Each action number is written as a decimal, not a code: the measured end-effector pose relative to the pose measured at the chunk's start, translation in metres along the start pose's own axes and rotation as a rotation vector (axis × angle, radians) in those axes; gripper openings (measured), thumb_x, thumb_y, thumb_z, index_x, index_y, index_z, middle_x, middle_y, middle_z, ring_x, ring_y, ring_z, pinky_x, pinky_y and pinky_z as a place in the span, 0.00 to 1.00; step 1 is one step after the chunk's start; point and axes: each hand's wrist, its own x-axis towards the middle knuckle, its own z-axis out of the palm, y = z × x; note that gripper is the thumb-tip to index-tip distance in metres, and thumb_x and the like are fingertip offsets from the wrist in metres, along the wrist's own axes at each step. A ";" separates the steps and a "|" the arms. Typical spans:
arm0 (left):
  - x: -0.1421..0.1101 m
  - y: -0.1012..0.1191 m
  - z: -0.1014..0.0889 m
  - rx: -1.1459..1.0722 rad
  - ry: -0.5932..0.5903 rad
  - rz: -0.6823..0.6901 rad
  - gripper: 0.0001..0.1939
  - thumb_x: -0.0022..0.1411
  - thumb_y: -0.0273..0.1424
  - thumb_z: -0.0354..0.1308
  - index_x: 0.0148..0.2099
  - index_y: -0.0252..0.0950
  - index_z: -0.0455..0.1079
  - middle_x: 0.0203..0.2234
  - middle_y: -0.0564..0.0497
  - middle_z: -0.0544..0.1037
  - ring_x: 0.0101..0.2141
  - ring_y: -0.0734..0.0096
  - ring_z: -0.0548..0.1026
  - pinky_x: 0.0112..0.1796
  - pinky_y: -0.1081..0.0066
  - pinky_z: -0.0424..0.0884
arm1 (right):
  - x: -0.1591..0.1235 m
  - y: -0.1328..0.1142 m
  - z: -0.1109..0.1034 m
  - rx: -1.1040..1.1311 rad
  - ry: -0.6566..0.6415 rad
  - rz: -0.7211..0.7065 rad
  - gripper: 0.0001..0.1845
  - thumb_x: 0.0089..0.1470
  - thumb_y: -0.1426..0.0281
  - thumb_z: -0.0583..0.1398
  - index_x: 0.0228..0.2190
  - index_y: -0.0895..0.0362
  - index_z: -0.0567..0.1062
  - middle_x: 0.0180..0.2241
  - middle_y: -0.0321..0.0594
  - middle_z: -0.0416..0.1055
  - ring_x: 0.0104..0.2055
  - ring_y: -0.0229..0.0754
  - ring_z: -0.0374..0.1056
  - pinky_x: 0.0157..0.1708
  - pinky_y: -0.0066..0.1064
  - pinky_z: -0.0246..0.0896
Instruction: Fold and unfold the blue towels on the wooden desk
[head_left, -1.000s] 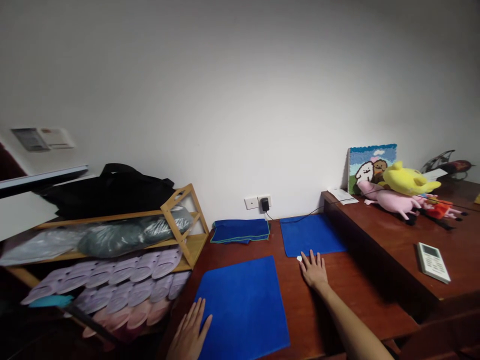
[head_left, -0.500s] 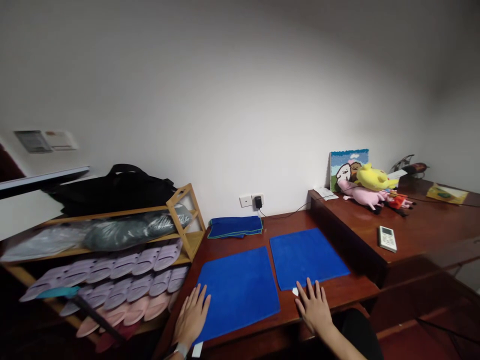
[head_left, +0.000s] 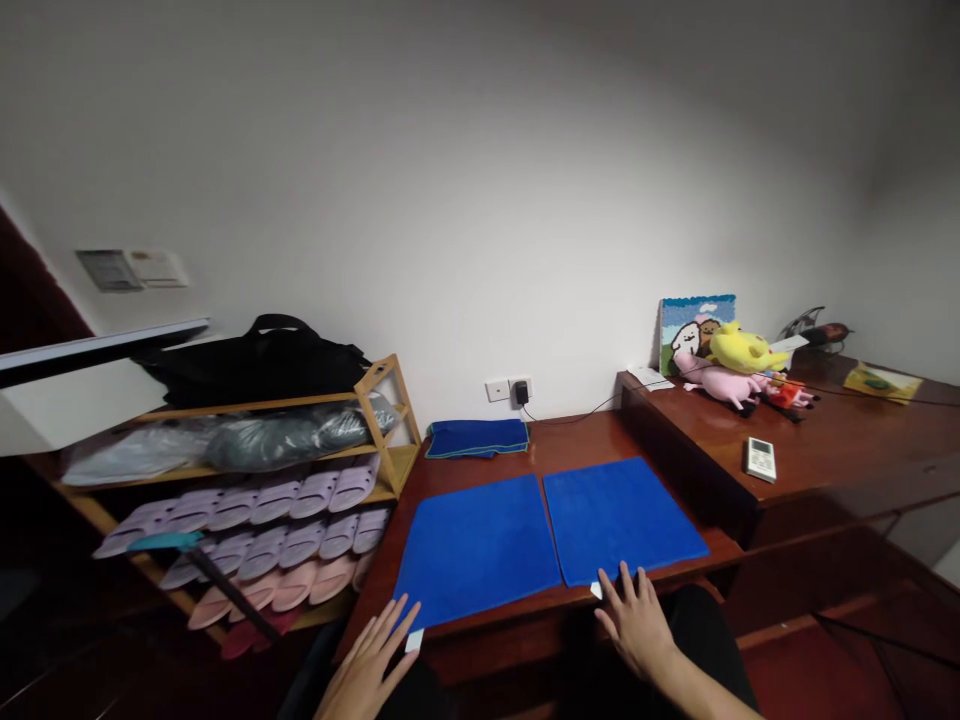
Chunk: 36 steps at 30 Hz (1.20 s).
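Two blue cloths lie flat side by side on the reddish-brown desk [head_left: 577,432]. My left hand [head_left: 369,655] is at the near left corner of the left cloth [head_left: 480,550], fingers spread, close to its white tag [head_left: 414,641]. At the front edge of the right cloth [head_left: 622,518], my right hand [head_left: 636,615] is also open with fingers apart, beside another white tag [head_left: 596,590]. Neither hand grips anything; whether the fingertips touch the cloths I cannot tell. A folded dark blue cloth [head_left: 478,438] with green edging rests at the back, near the wall.
On the left stands a wooden rack [head_left: 394,450] with several slippers [head_left: 281,495] and a black bag [head_left: 262,362]. The higher cabinet top [head_left: 690,440] on the right bears plush toys [head_left: 731,380] and a white remote [head_left: 760,459]. A plugged-in adapter [head_left: 522,393] trails a thin cable.
The camera view has shifted slightly. My left hand has moved back toward me, off the left cloth's side. The right cloth lies closer to the left one, and my right hand stays at its front edge.
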 end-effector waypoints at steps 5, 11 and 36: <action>0.000 -0.002 -0.005 0.018 -0.010 0.015 0.29 0.75 0.49 0.45 0.74 0.59 0.51 0.73 0.59 0.59 0.70 0.61 0.60 0.68 0.54 0.59 | -0.005 -0.008 0.004 -0.003 0.017 0.004 0.36 0.65 0.48 0.55 0.69 0.47 0.63 0.70 0.54 0.59 0.70 0.72 0.56 0.66 0.65 0.50; -0.008 -0.019 0.004 0.070 0.074 -0.004 0.31 0.69 0.52 0.53 0.72 0.60 0.59 0.70 0.59 0.66 0.68 0.55 0.65 0.66 0.55 0.65 | 0.002 -0.021 -0.013 0.010 0.055 -0.003 0.32 0.66 0.54 0.53 0.68 0.48 0.67 0.67 0.53 0.65 0.65 0.69 0.64 0.65 0.65 0.51; -0.007 -0.025 -0.070 0.272 0.547 0.114 0.25 0.76 0.39 0.41 0.49 0.41 0.81 0.45 0.48 0.87 0.47 0.60 0.83 0.52 0.62 0.77 | 0.055 -0.104 -0.094 -0.103 0.378 -0.639 0.12 0.65 0.76 0.60 0.48 0.54 0.76 0.39 0.39 0.78 0.42 0.45 0.74 0.42 0.34 0.68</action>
